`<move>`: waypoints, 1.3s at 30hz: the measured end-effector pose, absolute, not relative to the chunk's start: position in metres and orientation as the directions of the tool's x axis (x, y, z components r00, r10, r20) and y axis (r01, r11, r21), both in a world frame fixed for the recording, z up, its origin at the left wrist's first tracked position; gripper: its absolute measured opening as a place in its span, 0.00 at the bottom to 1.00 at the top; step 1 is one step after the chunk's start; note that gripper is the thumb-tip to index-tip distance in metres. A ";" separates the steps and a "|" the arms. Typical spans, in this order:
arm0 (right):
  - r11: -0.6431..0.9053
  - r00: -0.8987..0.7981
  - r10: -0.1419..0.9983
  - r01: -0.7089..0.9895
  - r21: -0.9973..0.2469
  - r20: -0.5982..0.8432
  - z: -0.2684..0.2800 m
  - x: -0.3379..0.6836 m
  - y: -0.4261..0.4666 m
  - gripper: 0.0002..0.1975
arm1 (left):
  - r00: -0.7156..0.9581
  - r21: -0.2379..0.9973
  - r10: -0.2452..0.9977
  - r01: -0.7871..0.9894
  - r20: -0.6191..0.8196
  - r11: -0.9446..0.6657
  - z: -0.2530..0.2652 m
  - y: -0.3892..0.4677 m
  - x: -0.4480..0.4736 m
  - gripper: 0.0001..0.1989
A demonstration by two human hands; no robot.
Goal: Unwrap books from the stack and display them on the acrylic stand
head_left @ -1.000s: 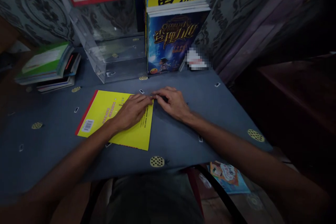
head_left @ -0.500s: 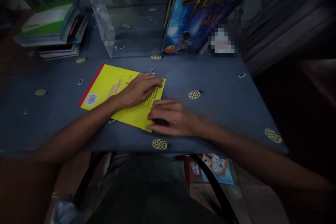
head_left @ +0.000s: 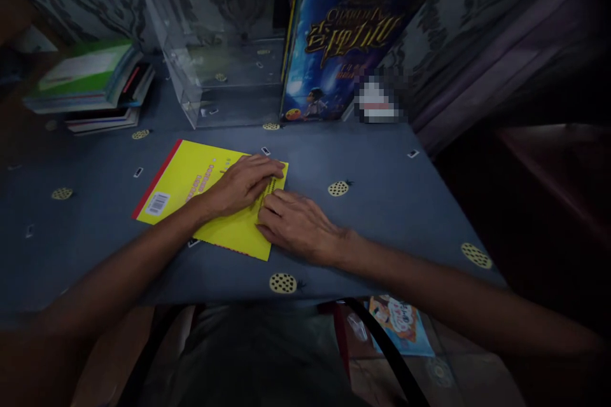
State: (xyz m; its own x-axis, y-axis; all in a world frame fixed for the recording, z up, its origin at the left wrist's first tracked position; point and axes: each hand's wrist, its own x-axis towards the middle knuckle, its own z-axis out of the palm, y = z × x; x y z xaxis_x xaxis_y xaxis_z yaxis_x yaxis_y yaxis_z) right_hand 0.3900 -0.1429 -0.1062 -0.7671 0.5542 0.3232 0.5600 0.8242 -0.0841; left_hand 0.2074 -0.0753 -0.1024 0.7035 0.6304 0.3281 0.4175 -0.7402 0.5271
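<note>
Blue-covered book [head_left: 341, 73] standing right of clear stand [head_left: 177, 70]; green-topped book stack [head_left: 88, 76] left.

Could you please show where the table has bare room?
The tablecloth is bare between the right forearm and the blue Charlie book, and left of the yellow book. Crowded: the back, with book stack and clear rack; the yellow book, partly under left hand and right hand.

I'm seeing a smooth paper cover on the yellow book [head_left: 238, 238], clear shiny plastic rack [head_left: 179, 79], matt table cover [head_left: 396, 203], glossy-looking blue book [head_left: 351, 54].
</note>
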 end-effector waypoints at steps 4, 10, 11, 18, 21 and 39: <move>0.734 -0.684 0.665 0.672 -0.096 0.299 -0.104 0.401 -0.124 0.08 | 0.662 0.604 0.681 0.414 0.313 -0.681 -0.104 -0.074 0.205 0.15; 0.661 -0.606 0.740 0.734 -0.153 0.290 -0.099 0.423 -0.099 0.11 | 0.634 0.713 0.725 0.376 0.267 -0.592 -0.098 -0.074 0.207 0.17; 0.666 -0.609 0.738 0.726 -0.169 0.292 -0.099 0.425 -0.097 0.11 | 0.637 0.713 0.727 0.384 0.257 -0.588 -0.096 -0.074 0.207 0.18; 0.683 -0.598 0.725 0.688 -0.244 0.342 -0.102 0.427 -0.096 0.13 | 0.775 0.444 0.630 0.548 0.047 -0.709 -0.065 -0.107 0.177 0.28; 0.691 -0.593 0.719 0.665 -0.282 0.363 -0.105 0.428 -0.094 0.13 | 0.794 0.314 0.602 0.594 -0.084 -0.741 -0.054 -0.132 0.146 0.36; 0.686 -0.611 0.727 0.632 -0.361 0.313 -0.101 0.428 -0.092 0.20 | 0.682 -0.090 0.657 0.669 -0.321 -0.738 -0.042 -0.168 0.117 0.41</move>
State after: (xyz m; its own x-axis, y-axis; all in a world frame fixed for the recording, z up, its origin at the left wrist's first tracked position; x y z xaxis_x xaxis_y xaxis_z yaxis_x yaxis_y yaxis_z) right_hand 0.4281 -0.0924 -0.1009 -0.6106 0.7272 0.3134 0.6316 0.6860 -0.3611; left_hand 0.1165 -0.1679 -0.0421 0.6818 0.6572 -0.3213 0.6689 -0.7379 -0.0900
